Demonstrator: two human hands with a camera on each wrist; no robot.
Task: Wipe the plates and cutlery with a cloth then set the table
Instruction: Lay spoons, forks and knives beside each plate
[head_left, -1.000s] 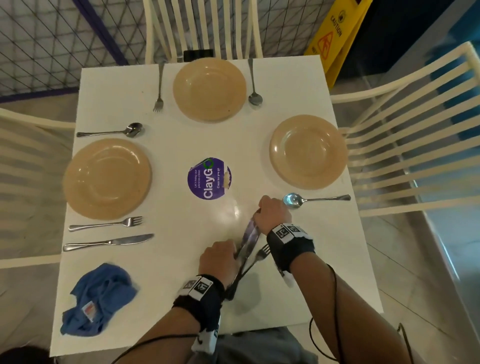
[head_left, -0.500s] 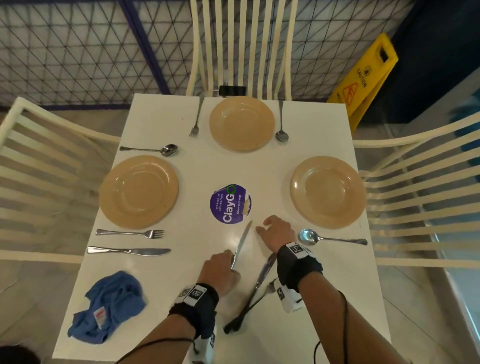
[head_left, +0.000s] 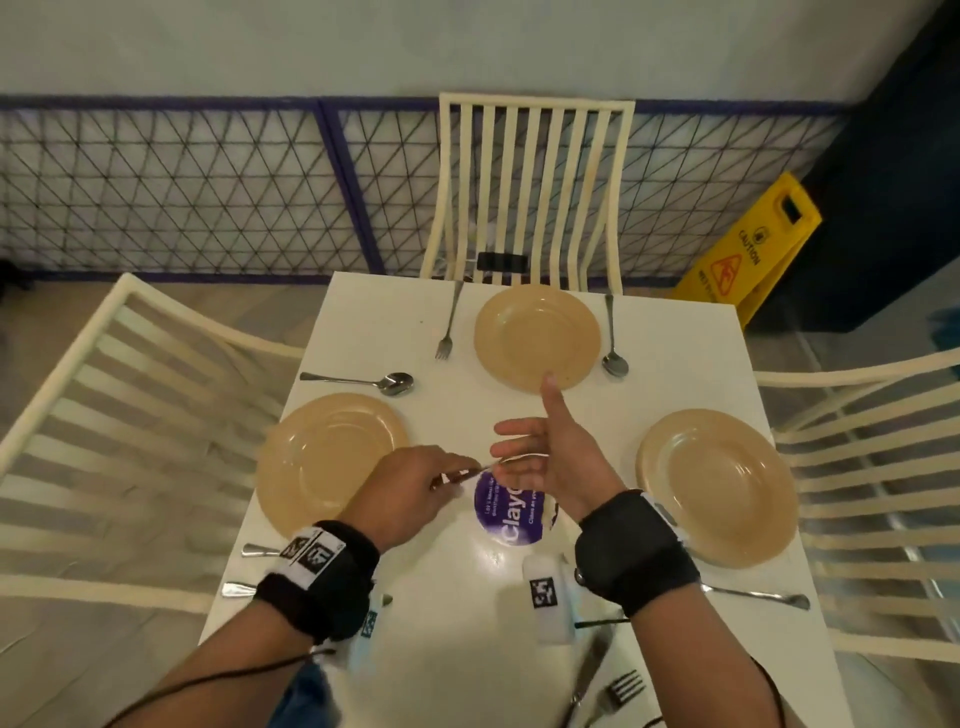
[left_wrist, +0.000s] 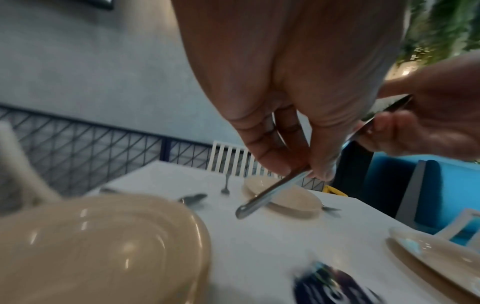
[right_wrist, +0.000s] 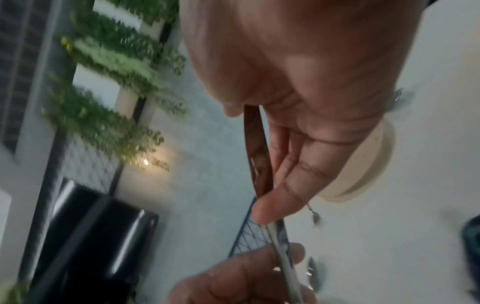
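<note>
Knife (left_wrist: 270, 194): up off table (head_left: 675, 364) — mid-air.
Left hand (head_left: 410, 488): pinches handle.
Right hand (head_left: 550, 462): flat, touches blade.
Gap: 12 o'clock — knifeless.

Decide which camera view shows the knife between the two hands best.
The left wrist view: the knife shows from handle end to blade, pinched by the left hand, its blade reaching the right hand. The head view shows only a sliver between the hands; the right wrist view shows a blurred blade along that hand.
</note>
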